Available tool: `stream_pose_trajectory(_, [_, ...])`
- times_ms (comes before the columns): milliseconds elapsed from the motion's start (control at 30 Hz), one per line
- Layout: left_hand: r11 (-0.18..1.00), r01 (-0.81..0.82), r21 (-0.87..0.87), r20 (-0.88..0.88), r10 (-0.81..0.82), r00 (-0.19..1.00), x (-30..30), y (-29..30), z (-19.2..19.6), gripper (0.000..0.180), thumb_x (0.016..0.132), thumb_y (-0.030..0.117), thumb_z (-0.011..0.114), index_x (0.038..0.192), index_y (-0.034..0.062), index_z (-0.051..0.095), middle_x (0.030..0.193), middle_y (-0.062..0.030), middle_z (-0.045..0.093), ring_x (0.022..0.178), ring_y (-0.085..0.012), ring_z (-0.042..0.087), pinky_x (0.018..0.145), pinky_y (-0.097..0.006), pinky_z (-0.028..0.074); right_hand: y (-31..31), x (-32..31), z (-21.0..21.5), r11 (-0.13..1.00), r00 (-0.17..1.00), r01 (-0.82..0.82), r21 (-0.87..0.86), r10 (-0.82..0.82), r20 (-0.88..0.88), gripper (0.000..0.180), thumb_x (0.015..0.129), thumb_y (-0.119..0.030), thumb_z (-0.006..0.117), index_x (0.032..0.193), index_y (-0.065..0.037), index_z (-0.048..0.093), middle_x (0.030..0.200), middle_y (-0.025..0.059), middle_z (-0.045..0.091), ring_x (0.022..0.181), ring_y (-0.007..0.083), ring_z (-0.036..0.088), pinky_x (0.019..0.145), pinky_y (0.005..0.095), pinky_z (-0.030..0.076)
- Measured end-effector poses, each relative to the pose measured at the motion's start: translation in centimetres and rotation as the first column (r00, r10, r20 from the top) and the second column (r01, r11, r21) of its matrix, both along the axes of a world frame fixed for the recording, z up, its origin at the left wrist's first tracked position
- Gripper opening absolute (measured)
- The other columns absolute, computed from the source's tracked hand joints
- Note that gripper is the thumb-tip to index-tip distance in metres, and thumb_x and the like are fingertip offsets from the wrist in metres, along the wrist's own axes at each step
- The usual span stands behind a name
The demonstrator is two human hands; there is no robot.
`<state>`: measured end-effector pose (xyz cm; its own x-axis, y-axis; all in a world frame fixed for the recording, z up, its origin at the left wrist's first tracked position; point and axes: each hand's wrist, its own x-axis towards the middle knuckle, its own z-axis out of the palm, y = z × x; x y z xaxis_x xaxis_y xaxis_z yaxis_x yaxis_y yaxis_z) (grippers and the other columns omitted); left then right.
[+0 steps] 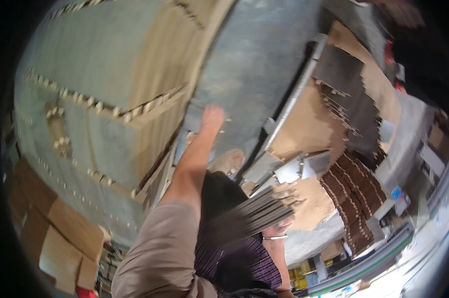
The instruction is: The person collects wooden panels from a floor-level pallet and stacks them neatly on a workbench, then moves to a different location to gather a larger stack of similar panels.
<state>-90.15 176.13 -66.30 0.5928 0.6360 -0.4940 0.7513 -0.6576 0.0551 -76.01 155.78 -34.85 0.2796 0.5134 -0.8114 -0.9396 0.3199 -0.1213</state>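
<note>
A person's right hand (pixel 284 196) grips one blurred stack of flat grey cardboard sheets (pixel 249 216) at waist level, while the left hand (pixel 212 116) reaches, fingers loose and empty, to one large stacked pallet of grey sheets (pixel 100 99); brown die-cut stacks (pixel 356 193) lie right.

Grey concrete floor (pixel 264 54) under stacked die-cut cardboard sheets (pixel 90 114) and brown stacks (pixel 356 198).

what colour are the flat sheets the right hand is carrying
The flat sheets look grey with pale edges, motion-blurred, seen in the head view.
</note>
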Motion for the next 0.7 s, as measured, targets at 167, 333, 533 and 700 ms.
stream_pose_trajectory(167, [0.999, -0.04, -0.017, -0.013, 0.04, 0.999, -1.5, 3.3, 3.1, 0.015, 0.079, 0.013, 0.053, 0.091, 0.0092, 0.061, 0.088, -0.0061, 0.056, 0.094, -0.0207, 0.053, 0.086, -0.037, 0.039, 0.6, -0.4, -0.1, 0.996, 0.997, 0.005, -0.086, -0.012, -0.083, 0.065, 0.052, -0.021, 0.057, 0.114, -0.003, 0.055, 0.108, 0.0131, 0.06, 0.098, 0.0338, 0.056, 0.091, 0.0426, 0.046])
stream_pose_trajectory(333, [0.99, -0.11, -0.093, -0.063, 0.105, 0.993, -2.9, 0.2, 4.5, 0.018, 0.083, 0.017, 0.05, 0.092, 0.0111, 0.064, 0.096, -0.0082, 0.061, 0.096, -0.022, 0.055, 0.086, -0.038, 0.037, 2.5, -1.9, 0.9, 0.944, 0.977, -0.195, -0.267, 0.211, 0.033, 0.068, 0.042, -0.016, 0.053, 0.109, -0.001, 0.057, 0.103, 0.0136, 0.062, 0.095, 0.0332, 0.056, 0.091, 0.0391, 0.046])
stream_pose_trajectory(533, [0.951, 0.309, 0.014, 0.269, -0.302, 0.915, -1.6, -1.1, 10.3, 0.013, 0.079, 0.018, 0.052, 0.082, 0.0094, 0.062, 0.079, -0.0088, 0.065, 0.081, -0.0243, 0.061, 0.078, -0.037, 0.041, 0.5, -3.1, 2.3, 0.914, 0.953, -0.284, -0.289, 0.302, 0.019, 0.073, 0.046, -0.017, 0.056, 0.117, 0.0, 0.052, 0.11, 0.0146, 0.059, 0.101, 0.0351, 0.054, 0.095, 0.0409, 0.043])
stream_pose_trajectory(700, [0.98, 0.199, -0.011, 0.309, -0.185, 0.933, -0.1, -2.9, 12.5, 0.01, 0.076, 0.017, 0.053, 0.078, 0.0112, 0.061, 0.079, -0.0069, 0.062, 0.084, -0.0236, 0.057, 0.081, -0.036, 0.04, -3.1, -2.6, 5.5, 0.881, 0.963, -0.255, -0.4, 0.27, -0.019, 0.074, 0.044, -0.017, 0.054, 0.116, 0.0, 0.052, 0.109, 0.0158, 0.059, 0.1, 0.0354, 0.054, 0.093, 0.0411, 0.044])
